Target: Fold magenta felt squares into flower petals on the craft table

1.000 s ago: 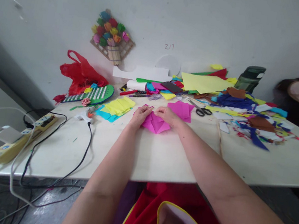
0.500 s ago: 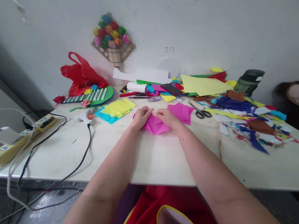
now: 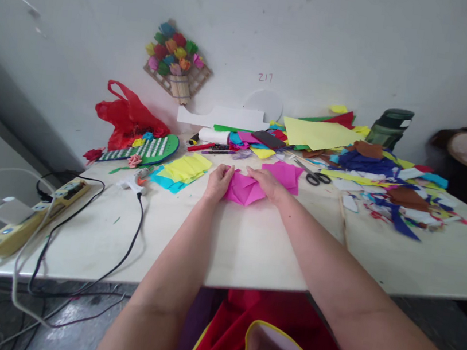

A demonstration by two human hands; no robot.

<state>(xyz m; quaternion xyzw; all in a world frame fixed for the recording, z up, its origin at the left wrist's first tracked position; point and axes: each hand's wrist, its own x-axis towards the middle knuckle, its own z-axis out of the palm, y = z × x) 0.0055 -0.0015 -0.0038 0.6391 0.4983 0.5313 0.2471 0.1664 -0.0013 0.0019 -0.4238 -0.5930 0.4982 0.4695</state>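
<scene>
Both my hands are on a piece of pink crepe paper (image 3: 243, 192) above the middle of the table. My left hand (image 3: 218, 182) pinches its left side, thumb uppermost. At its right side my right hand (image 3: 265, 183) grips the edge, with the lower fingers hidden behind the paper. Creases run across the piece. Just behind my right hand lie more pink paper sheets (image 3: 287, 177). To the left of my left hand, yellow paper squares (image 3: 189, 167) rest on blue paper squares (image 3: 170, 183).
Black-handled scissors (image 3: 317, 179) lie right of the pink sheets. Heaped coloured scraps (image 3: 404, 193) cover the right side, with a green bottle (image 3: 390, 128) behind. On the left are a glue gun (image 3: 134, 183), its cord, a power strip (image 3: 31, 219) and a red bag (image 3: 124, 116).
My hands have moved slightly apart, from close together at the paper's top edge to its two sides. The pink piece now shows more of its upper edge between them.
</scene>
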